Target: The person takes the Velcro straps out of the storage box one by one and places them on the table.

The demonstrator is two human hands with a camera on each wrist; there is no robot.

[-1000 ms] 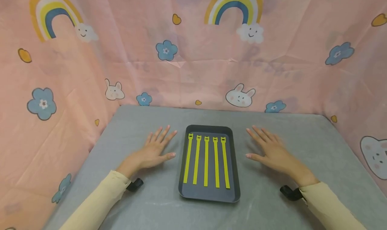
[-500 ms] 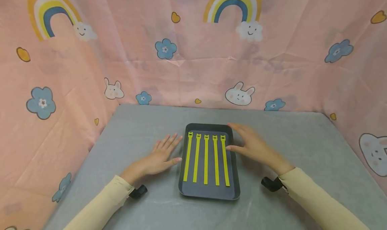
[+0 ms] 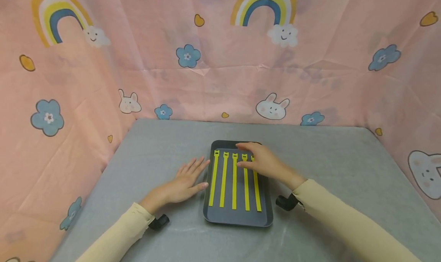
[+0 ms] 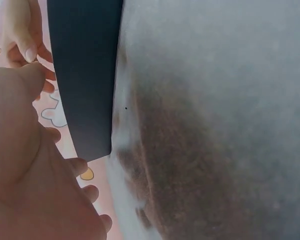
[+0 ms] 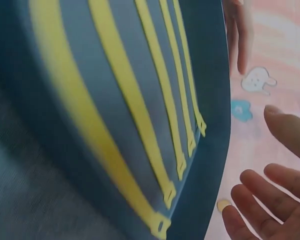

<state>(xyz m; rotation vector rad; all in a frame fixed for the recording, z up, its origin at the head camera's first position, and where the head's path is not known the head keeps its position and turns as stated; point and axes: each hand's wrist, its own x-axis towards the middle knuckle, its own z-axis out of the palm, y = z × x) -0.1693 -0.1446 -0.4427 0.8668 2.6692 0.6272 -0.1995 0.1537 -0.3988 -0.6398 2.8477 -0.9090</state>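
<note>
A dark grey rectangular tray (image 3: 237, 219) lies on the table with several yellow cable straps (image 3: 234, 189) in it, side by side, slotted heads at the far end. My right hand (image 3: 263, 160) is over the tray's far right part and hides some strap heads. In the right wrist view this hand (image 5: 285, 195) holds nothing, its fingers loosely bent above the straps (image 5: 122, 70). My left hand (image 3: 182, 184) is spread beside the tray's left side. In the left wrist view its fingers lie close to the tray's outer wall (image 4: 85, 75); I cannot tell whether they touch.
The table (image 3: 165, 135) has a grey cover. A pink printed curtain (image 3: 220, 78) hangs behind it and on both sides. A black wrist camera (image 3: 286, 202) sits under the right sleeve, and another black camera (image 3: 159, 222) under the left one.
My right hand has moved left from the table beside the tray to above the straps. The left hand has shifted slightly right, closer to the tray. Tray and straps stay put.
</note>
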